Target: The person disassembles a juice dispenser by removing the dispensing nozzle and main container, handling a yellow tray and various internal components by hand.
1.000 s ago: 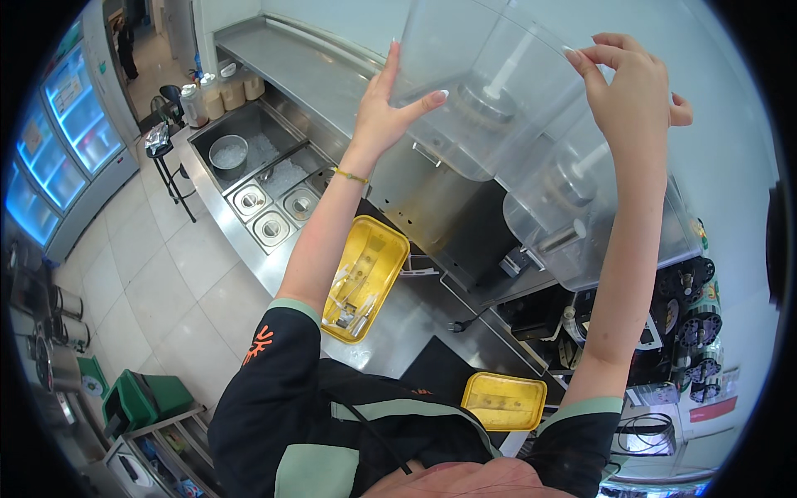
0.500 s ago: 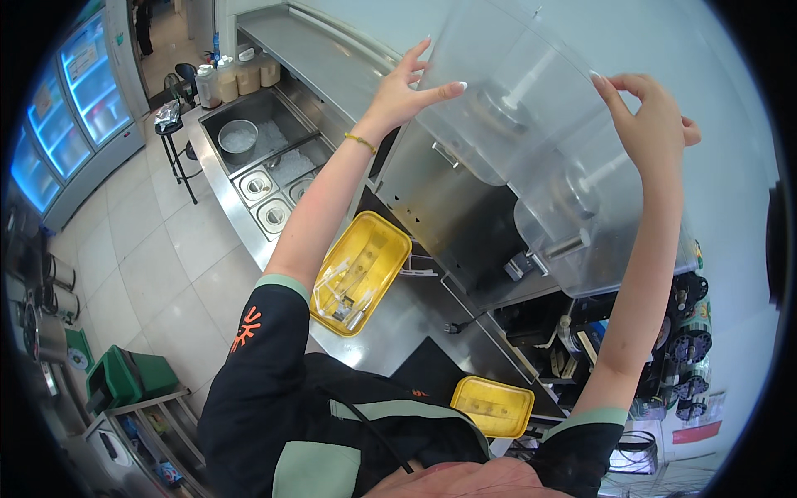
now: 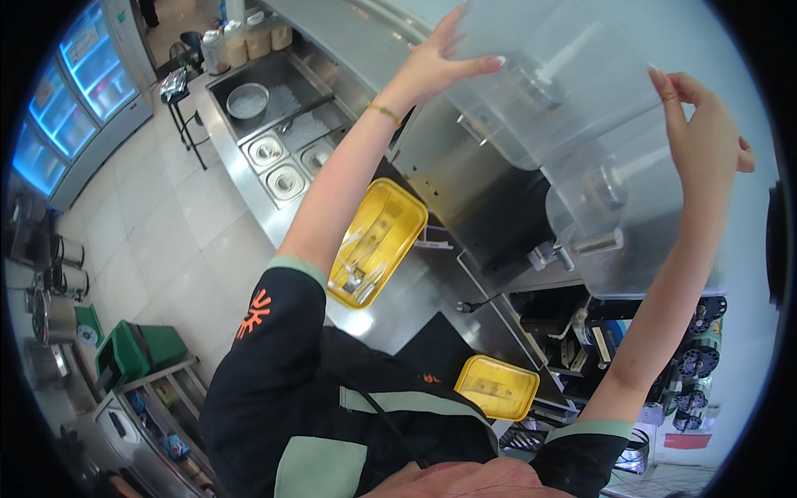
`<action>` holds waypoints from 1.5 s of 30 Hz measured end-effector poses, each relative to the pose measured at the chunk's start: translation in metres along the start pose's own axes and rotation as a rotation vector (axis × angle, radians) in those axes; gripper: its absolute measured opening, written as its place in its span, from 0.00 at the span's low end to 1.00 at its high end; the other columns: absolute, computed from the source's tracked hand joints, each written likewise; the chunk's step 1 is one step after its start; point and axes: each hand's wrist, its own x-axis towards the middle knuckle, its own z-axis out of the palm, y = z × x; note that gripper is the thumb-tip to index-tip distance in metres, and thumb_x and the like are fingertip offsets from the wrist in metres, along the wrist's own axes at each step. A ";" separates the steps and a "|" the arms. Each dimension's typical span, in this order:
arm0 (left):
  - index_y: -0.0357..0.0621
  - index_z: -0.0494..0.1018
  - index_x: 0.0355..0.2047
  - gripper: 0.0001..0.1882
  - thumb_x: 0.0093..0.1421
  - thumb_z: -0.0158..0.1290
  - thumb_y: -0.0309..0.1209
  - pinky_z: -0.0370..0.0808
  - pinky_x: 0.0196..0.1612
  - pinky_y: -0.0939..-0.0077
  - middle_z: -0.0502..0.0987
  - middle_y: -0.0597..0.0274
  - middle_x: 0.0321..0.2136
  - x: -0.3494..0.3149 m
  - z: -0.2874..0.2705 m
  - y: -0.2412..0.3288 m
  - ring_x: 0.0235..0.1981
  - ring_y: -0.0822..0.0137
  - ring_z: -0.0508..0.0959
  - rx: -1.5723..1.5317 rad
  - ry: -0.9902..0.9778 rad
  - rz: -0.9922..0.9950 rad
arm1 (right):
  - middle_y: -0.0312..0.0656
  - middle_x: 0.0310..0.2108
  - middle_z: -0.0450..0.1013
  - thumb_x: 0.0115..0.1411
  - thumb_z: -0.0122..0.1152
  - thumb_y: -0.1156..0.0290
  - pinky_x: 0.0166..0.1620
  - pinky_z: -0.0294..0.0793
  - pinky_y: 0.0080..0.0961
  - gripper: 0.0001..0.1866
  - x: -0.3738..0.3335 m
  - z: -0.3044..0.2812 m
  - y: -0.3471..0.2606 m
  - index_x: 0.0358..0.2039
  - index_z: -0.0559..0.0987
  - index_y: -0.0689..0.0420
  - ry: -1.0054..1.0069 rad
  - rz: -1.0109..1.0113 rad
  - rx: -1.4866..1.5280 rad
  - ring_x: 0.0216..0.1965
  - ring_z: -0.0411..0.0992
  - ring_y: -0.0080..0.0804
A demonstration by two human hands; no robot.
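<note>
1. Two hands, ours, raised overhead on a clear plastic container (image 3: 573, 75). We take this container as the landmark for every entry below.
2. Left hand (image 3: 436, 62): pressed against the container's left wall, fingers spread flat and the thumb laid along the lower edge (a thin gold bracelet (image 3: 383, 109) sits at the wrist).
3. Right hand (image 3: 706, 137): against the container's right side, fingers straight and extended upward along the wall, palm turned inward. Neither hand is clenched; we grasp the container between the two of them.
4. Clear plastic container: held high, above the steel counter (image 3: 415, 290), empty as far as we can tell.
5. Drink dispenser (image 3: 614, 216), translucent tank with a tap: directly beneath the container, to its right.
6. Yellow tray (image 3: 378, 241) with utensils: below the container, on the counter, beside our left forearm.
7. Small yellow lidded box (image 3: 496, 387): further below the container, near our chest.
8. Inset steel pots (image 3: 286, 166) and an ice well (image 3: 286, 104): left of and below the container.
9. Glass-door fridges (image 3: 79, 91), blue-lit: far left of the container.
10. Green crates (image 3: 133, 353): far lower left of the container, on the tiled floor.
</note>
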 end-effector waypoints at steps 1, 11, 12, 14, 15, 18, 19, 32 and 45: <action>0.40 0.40 0.63 0.56 0.44 0.64 0.45 0.52 0.61 0.64 0.48 0.48 0.61 -0.003 0.003 0.000 0.62 0.53 0.51 -0.073 0.003 -0.031 | 0.29 0.32 0.77 0.54 0.54 0.46 0.44 0.51 0.42 0.17 -0.003 0.002 -0.003 0.33 0.80 0.44 -0.032 0.012 -0.031 0.31 0.71 0.30; 0.41 0.72 0.37 0.15 0.50 0.54 0.35 0.71 0.43 0.67 0.76 0.53 0.34 -0.358 -0.049 -0.234 0.38 0.55 0.76 0.730 0.557 -0.755 | 0.39 0.45 0.69 0.47 0.62 0.69 0.49 0.58 0.39 0.14 -0.310 0.059 -0.053 0.36 0.77 0.49 0.023 -0.266 0.603 0.48 0.66 0.37; 0.41 0.73 0.34 0.14 0.49 0.55 0.36 0.71 0.42 0.65 0.77 0.52 0.33 -0.390 -0.040 -0.240 0.37 0.54 0.76 0.792 0.391 -0.882 | 0.40 0.46 0.68 0.45 0.63 0.69 0.47 0.57 0.40 0.13 -0.348 0.067 -0.063 0.35 0.77 0.49 -0.209 -0.275 0.738 0.48 0.65 0.37; 0.42 0.74 0.34 0.16 0.47 0.57 0.38 0.72 0.41 0.65 0.77 0.51 0.32 -0.439 -0.035 -0.251 0.36 0.54 0.77 0.810 0.039 -1.054 | 0.50 0.55 0.60 0.43 0.67 0.66 0.53 0.53 0.41 0.27 -0.417 0.082 -0.074 0.47 0.73 0.46 -0.828 -0.196 0.912 0.56 0.58 0.47; 0.42 0.73 0.35 0.18 0.46 0.58 0.38 0.72 0.41 0.66 0.77 0.51 0.31 -0.454 -0.031 -0.255 0.36 0.55 0.77 0.815 -0.163 -1.191 | 0.49 0.61 0.51 0.42 0.67 0.63 0.53 0.51 0.42 0.30 -0.463 0.080 -0.069 0.49 0.72 0.46 -1.050 -0.143 1.008 0.59 0.55 0.49; 0.40 0.72 0.34 0.18 0.44 0.59 0.36 0.72 0.42 0.64 0.76 0.51 0.35 -0.467 -0.001 -0.243 0.37 0.54 0.76 0.901 -0.211 -1.447 | 0.47 0.58 0.58 0.49 0.63 0.58 0.49 0.56 0.42 0.22 -0.581 0.059 -0.048 0.47 0.74 0.43 -1.344 -0.098 1.024 0.56 0.60 0.46; 0.40 0.72 0.34 0.19 0.43 0.60 0.35 0.72 0.42 0.64 0.76 0.50 0.35 -0.477 0.003 -0.246 0.38 0.54 0.76 0.908 -0.147 -1.459 | 0.47 0.56 0.61 0.53 0.59 0.56 0.49 0.57 0.45 0.21 -0.597 0.051 -0.043 0.48 0.74 0.44 -1.549 0.021 1.002 0.55 0.62 0.44; 0.41 0.72 0.27 0.07 0.49 0.57 0.29 0.73 0.33 0.69 0.77 0.53 0.23 -0.492 0.007 -0.277 0.27 0.59 0.78 0.684 0.252 -1.143 | 0.49 0.56 0.61 0.54 0.54 0.51 0.52 0.56 0.48 0.25 -0.566 0.046 -0.023 0.51 0.71 0.49 -1.494 0.290 0.858 0.55 0.61 0.48; 0.35 0.75 0.30 0.08 0.51 0.56 0.27 0.57 0.15 0.89 0.73 0.67 0.21 -0.149 0.011 -0.084 0.15 0.83 0.63 -0.227 0.224 -0.681 | 0.48 0.55 0.62 0.54 0.55 0.55 0.52 0.58 0.37 0.24 -0.467 0.099 -0.089 0.50 0.71 0.50 -1.218 -0.111 1.155 0.54 0.63 0.42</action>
